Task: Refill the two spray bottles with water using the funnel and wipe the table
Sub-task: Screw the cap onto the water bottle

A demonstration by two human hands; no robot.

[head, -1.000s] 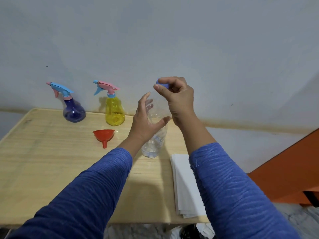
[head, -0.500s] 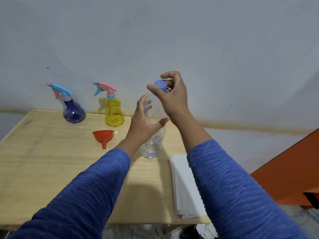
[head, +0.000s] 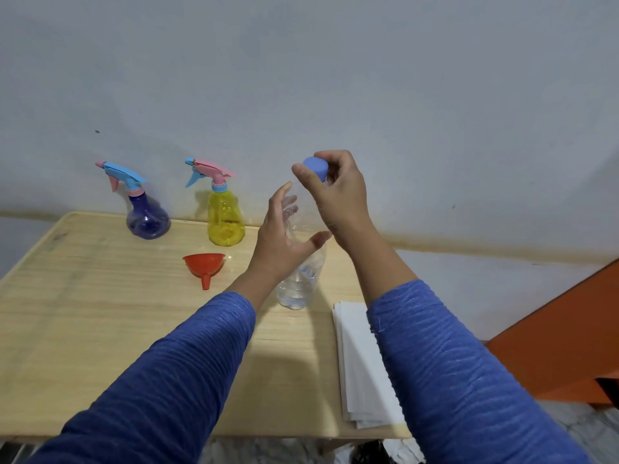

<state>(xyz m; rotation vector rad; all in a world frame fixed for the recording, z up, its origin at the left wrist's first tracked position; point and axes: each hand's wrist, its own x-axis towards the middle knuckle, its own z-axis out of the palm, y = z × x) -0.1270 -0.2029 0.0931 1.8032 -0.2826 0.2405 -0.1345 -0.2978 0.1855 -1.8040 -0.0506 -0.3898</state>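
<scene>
Pale grey wall stands behind a light wooden table (head: 100, 329), and only the head view shows it.

At the far edge of the table, close to the wall, you see the dark blue round spray bottle with a blue and pink trigger (head: 147, 219), and just beside it, to its right, the yellow spray bottle with a pink and blue trigger (head: 225, 222). Both have their trigger heads on. The small red plastic funnel (head: 204, 264) lies on its side in front of the yellow one. A stack of white paper sheets (head: 361, 373) lies at the right edge, near the front corner.

Your left hand (head: 284, 242) is wrapped around the clear plastic water bottle (head: 299, 286), which stands on the table and looks about one third full. Your right hand (head: 338, 192) pinches the round blue cap (head: 315, 168) between thumb and fingers above the bottle; I cannot tell if the cap is free of the neck.

I think this bottle is light and thin, so it can buckle. Hold it at the middle, gently, because a strong squeeze may push water out. The spray bottles seem stiffer; take them at the narrow neck.
</scene>
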